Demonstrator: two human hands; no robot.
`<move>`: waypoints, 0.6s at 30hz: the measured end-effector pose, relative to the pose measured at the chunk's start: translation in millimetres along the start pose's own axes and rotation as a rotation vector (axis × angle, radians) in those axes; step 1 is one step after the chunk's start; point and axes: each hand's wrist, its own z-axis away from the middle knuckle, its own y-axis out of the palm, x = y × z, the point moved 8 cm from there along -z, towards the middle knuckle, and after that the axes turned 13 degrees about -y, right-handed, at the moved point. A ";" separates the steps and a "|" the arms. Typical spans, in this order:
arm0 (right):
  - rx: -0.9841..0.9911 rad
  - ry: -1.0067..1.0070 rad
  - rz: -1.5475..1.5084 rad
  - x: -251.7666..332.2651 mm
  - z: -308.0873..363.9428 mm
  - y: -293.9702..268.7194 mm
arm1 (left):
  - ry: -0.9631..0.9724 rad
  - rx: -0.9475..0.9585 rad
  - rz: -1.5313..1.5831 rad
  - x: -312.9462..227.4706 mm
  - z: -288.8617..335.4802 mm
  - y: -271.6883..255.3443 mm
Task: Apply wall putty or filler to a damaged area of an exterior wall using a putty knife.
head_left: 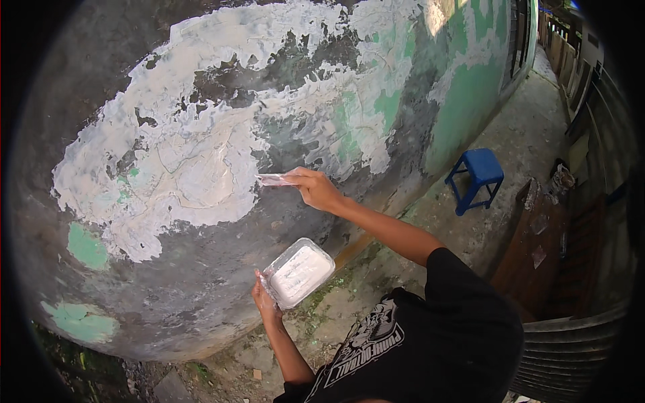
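Wall — top cut off, tray — underside hidden

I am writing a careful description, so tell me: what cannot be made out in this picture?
In the head view:
Left hand: some fingers, hidden behind the tray.
Flat tool: its gripped end, covered by the right hand.
Corrugated sheet: full extent, cut off by the picture's dark edge.
Small items on the brown wooden surface: too small to identify.
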 end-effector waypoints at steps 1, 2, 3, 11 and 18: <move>-0.003 -0.002 0.003 15.6 -3.7 -8.8 | 0.003 0.003 -0.001 0.6 0.1 0.3; 0.091 0.056 -0.095 27.5 -4.9 -9.5 | 0.008 -0.031 0.012 2.2 -1.1 -2.4; 0.186 0.115 -0.198 38.8 -3.6 -5.9 | 0.012 -0.070 0.026 4.6 -1.8 -6.7; 0.821 -0.054 -0.104 131.7 28.8 27.6 | 0.015 0.099 -0.001 5.1 -4.5 10.3; 0.847 -0.279 0.135 143.2 60.1 40.5 | 0.012 0.075 0.030 -2.7 5.8 39.2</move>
